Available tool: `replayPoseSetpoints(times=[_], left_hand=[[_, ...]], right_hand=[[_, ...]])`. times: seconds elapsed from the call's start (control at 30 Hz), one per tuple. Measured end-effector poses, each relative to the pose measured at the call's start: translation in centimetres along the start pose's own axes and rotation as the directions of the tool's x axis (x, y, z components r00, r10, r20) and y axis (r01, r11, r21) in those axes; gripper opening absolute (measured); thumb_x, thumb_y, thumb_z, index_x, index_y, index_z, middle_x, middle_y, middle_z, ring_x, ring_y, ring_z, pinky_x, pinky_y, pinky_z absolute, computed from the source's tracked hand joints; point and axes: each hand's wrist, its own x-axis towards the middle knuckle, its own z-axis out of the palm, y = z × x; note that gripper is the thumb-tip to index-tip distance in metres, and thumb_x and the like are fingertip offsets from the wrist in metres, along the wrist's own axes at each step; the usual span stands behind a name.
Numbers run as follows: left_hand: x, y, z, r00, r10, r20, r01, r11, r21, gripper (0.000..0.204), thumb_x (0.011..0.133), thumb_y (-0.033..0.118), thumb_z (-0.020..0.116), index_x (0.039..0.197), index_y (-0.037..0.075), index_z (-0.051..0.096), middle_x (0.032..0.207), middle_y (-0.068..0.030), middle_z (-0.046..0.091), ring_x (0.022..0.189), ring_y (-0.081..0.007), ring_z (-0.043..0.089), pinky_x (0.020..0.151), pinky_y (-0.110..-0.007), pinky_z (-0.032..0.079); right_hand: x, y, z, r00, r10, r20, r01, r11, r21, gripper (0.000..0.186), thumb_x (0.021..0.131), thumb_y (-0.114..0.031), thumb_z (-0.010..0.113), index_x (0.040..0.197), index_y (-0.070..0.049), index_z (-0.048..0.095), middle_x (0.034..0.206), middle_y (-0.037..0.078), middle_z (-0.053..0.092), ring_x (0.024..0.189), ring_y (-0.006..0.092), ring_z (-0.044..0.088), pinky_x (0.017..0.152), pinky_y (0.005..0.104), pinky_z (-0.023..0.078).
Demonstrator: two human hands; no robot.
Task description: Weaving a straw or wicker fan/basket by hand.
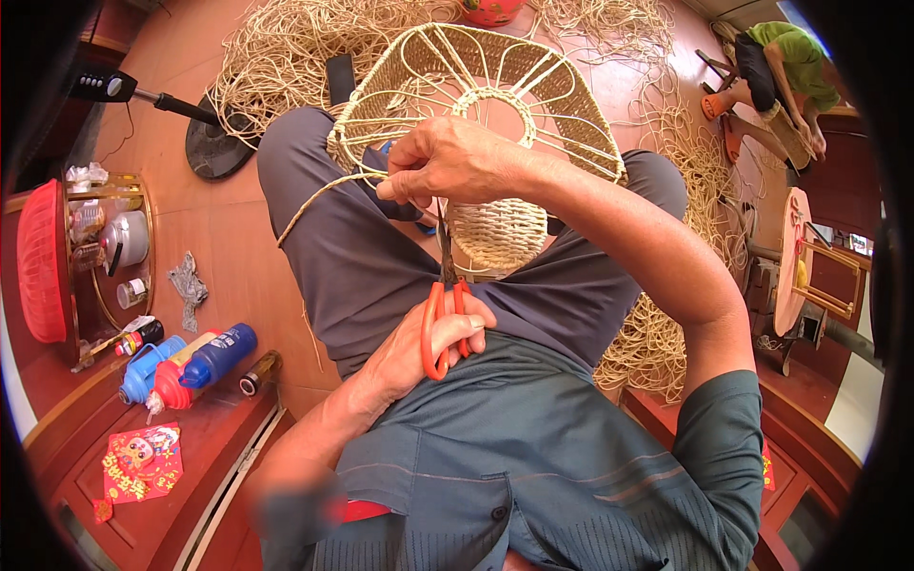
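My left hand [419, 344] is closed around orange-handled scissors [435, 335] in front of my belly. Their dark blades point away from me, toward the space beneath my other hand. Reaching across from the right, my right hand [452, 157] pinches a pale twisted cord [307, 205] at the rim of a woven basket [579, 100]. The cord trails left over my thigh. Between my knees the basket lies tilted, with looped spokes around a central ring [519, 107] and a tightly woven part [500, 233] nearest me. My right fingertips are partly hidden.
Heaps of loose cord [276, 71] cover the floor ahead and to the right. A black round stand base [217, 147] is at left, near a shelf rack [109, 238] and several bottles [219, 357]. At far right another person [790, 67] sits bent over handwork.
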Motion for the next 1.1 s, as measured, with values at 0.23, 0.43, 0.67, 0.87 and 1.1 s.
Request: replayPoseSetpoints(times=[0.23,0.43,0.67,0.87,1.1], left_hand=[[-0.6,0.2,-0.5,1.000,-0.013,-0.014,0.014,0.998,0.057,0.041,0.099,0.041,0.062,0.114,0.002,0.069,0.090,-0.0023,0.064,0.073,-0.0073,0.051,0.066,-0.024,0.042],[-2.1,1.2,-0.9,0.991,-0.074,-0.115,0.094,0.979,0.179,0.038,0.097,0.034,0.062,0.113,0.001,0.069,0.090,-0.0043,0.065,0.077,-0.0106,0.055,0.068,-0.027,0.044],[-1.6,2.2,-0.7,0.979,-0.045,-0.197,0.098,0.958,0.268,0.035,0.095,0.031,0.064,0.107,-0.001,0.069,0.086,-0.0059,0.066,0.080,-0.0136,0.060,0.071,-0.030,0.046],[-1.4,2.2,-1.2,0.962,-0.002,-0.272,0.102,0.930,0.354,0.035,0.095,0.031,0.064,0.108,0.000,0.071,0.084,-0.0047,0.066,0.075,-0.0114,0.057,0.067,-0.028,0.044],[-0.7,2.8,-1.1,0.946,0.071,-0.318,0.045,0.938,0.344,0.035,0.097,0.030,0.065,0.113,0.000,0.072,0.081,-0.0034,0.065,0.070,-0.0090,0.053,0.063,-0.027,0.041]], right_hand=[[0.4,0.1,-0.1,0.997,-0.067,-0.037,0.068,0.997,0.021,0.034,0.098,-0.035,0.077,0.088,-0.002,0.076,0.072,0.004,0.071,0.068,0.0130,0.068,0.064,0.0338,0.053],[0.1,-0.3,-0.2,0.991,-0.117,-0.066,0.122,0.990,0.065,0.035,0.094,-0.038,0.075,0.081,-0.006,0.075,0.071,0.006,0.073,0.070,0.0216,0.071,0.071,0.0399,0.056],[-0.3,0.2,-0.9,0.983,-0.145,-0.113,0.159,0.979,0.126,0.034,0.099,-0.035,0.077,0.092,-0.002,0.076,0.077,0.005,0.071,0.069,0.0133,0.068,0.064,0.0343,0.054],[-0.1,-1.3,-0.4,0.989,-0.120,-0.088,0.126,0.990,0.061,0.034,0.098,-0.034,0.077,0.087,-0.001,0.074,0.073,0.006,0.070,0.071,0.0151,0.069,0.066,0.0365,0.054],[0.4,-1.8,-0.6,0.960,-0.236,-0.153,0.223,0.970,-0.096,0.034,0.095,-0.031,0.078,0.084,0.000,0.070,0.070,0.010,0.069,0.068,0.0215,0.068,0.066,0.0400,0.052]])
